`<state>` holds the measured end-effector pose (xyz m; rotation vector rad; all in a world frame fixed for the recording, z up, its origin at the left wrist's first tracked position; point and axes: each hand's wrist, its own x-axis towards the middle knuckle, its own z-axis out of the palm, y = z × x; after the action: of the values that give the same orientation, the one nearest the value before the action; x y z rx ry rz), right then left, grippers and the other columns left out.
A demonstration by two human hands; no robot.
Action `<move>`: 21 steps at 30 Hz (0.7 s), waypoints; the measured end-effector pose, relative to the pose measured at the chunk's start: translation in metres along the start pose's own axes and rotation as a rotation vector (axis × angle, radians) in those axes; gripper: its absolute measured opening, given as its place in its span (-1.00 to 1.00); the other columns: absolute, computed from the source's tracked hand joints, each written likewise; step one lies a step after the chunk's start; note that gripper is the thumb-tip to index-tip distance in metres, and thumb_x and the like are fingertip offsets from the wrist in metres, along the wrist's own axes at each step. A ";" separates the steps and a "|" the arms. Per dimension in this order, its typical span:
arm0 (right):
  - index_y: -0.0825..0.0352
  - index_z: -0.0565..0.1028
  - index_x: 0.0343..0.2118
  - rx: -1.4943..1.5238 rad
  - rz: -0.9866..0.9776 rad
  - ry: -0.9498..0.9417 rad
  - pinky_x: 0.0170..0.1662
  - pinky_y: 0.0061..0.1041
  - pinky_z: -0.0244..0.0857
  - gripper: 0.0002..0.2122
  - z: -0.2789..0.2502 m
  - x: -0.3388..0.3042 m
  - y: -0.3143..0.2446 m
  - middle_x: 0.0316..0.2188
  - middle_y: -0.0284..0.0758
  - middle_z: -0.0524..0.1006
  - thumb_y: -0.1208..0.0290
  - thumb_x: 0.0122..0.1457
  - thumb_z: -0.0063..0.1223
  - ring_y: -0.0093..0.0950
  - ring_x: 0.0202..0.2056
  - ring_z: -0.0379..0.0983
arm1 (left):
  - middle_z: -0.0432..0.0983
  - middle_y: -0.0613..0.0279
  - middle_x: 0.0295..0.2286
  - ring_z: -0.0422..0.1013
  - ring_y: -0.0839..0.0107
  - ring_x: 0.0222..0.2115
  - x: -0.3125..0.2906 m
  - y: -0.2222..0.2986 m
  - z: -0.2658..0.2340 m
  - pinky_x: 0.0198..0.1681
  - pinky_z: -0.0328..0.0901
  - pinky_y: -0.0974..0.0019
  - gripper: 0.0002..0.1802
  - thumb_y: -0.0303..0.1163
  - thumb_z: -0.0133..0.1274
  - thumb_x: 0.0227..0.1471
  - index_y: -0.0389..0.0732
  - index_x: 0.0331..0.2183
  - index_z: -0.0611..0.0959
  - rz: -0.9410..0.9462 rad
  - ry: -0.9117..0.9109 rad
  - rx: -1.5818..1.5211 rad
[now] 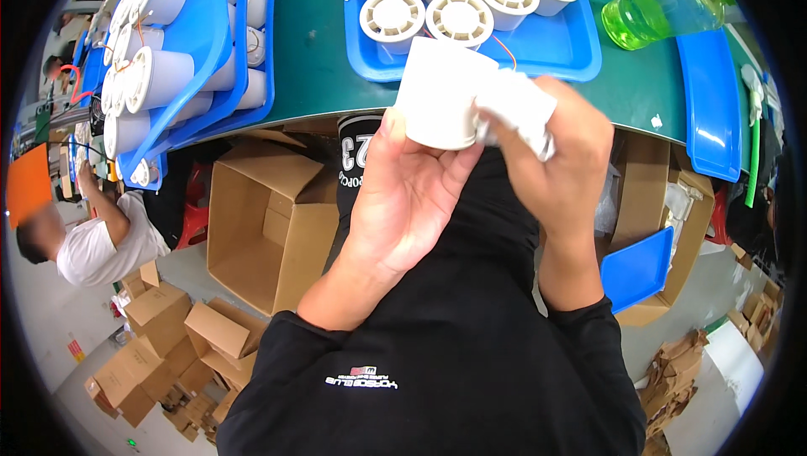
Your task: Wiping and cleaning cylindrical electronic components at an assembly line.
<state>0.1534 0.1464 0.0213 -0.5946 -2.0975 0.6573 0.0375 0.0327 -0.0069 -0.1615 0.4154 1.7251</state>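
So the place looks like a workshop, with a long green-topped table [309, 44] running across the top of the frame and a pale grey floor [187, 275] showing on both sides lower down. Big open carton [239, 233] tucked by the table edge left of centre, more cardboard boxes [155, 309] piled lower left, crumpled brown cardboard [677, 376] lower right. Light's pretty bright and even, tbh, with a bit of red seating [195, 221] at left.

White print [374, 383] (beside a small red patch [358, 370]) on the black shirt [445, 330]; white numerals [361, 153] on black cloth [346, 204].
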 end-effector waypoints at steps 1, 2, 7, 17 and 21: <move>0.37 0.50 -0.47 -0.040 0.071 0.103 -0.53 -0.43 0.27 -0.84 0.002 0.001 0.003 -0.56 -0.25 0.49 0.51 -0.13 0.25 -0.26 -0.55 0.44 | 0.34 0.06 0.00 0.33 0.16 0.02 0.001 -0.001 0.002 0.09 0.36 0.23 -0.34 0.01 0.08 0.09 -0.23 0.07 0.38 -0.012 0.016 0.005; 0.39 0.50 -0.48 -0.040 0.116 0.207 -0.52 -0.45 0.29 -0.85 0.005 0.004 0.007 -0.57 -0.23 0.49 0.51 -0.09 0.28 -0.25 -0.57 0.44 | 0.32 0.02 0.01 0.32 0.11 0.01 0.002 -0.001 0.004 0.09 0.36 0.24 -0.32 0.00 0.10 0.07 -0.25 0.08 0.37 -0.024 0.032 0.011; 0.43 0.55 -0.37 0.051 0.259 0.346 -0.48 -0.63 0.30 -0.85 -0.001 0.003 0.016 -0.56 -0.30 0.58 0.46 0.07 0.25 -0.56 -0.55 0.50 | 0.33 -0.01 -0.04 0.30 0.05 -0.01 0.000 -0.006 0.009 0.13 0.34 0.21 -0.28 -0.04 0.17 0.03 -0.30 0.08 0.36 -0.043 0.045 -0.059; 0.47 0.48 -0.17 0.212 0.407 0.366 -0.43 -0.70 0.22 -0.78 -0.008 -0.016 0.022 -0.48 -0.42 0.51 0.40 0.26 0.01 -0.73 -0.47 0.34 | 0.34 -0.05 -0.09 0.28 0.10 0.00 0.003 -0.005 0.005 0.07 0.39 0.22 -0.29 -0.01 0.16 0.03 -0.35 0.04 0.41 -0.170 0.056 -0.234; 0.42 0.52 -0.27 0.126 0.130 0.155 -0.38 -0.53 0.36 -0.81 -0.022 -0.023 0.026 -0.44 -0.28 0.56 0.43 0.11 0.17 -0.44 -0.47 0.50 | 0.41 0.03 -0.11 0.42 0.25 -0.10 0.003 -0.007 0.010 0.04 0.39 0.28 -0.31 0.11 -0.09 0.16 -0.40 -0.03 0.41 -0.191 0.052 -0.212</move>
<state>0.1880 0.1568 0.0028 -0.6927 -1.8707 0.7858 0.0447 0.0398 0.0001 -0.3876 0.2461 1.5764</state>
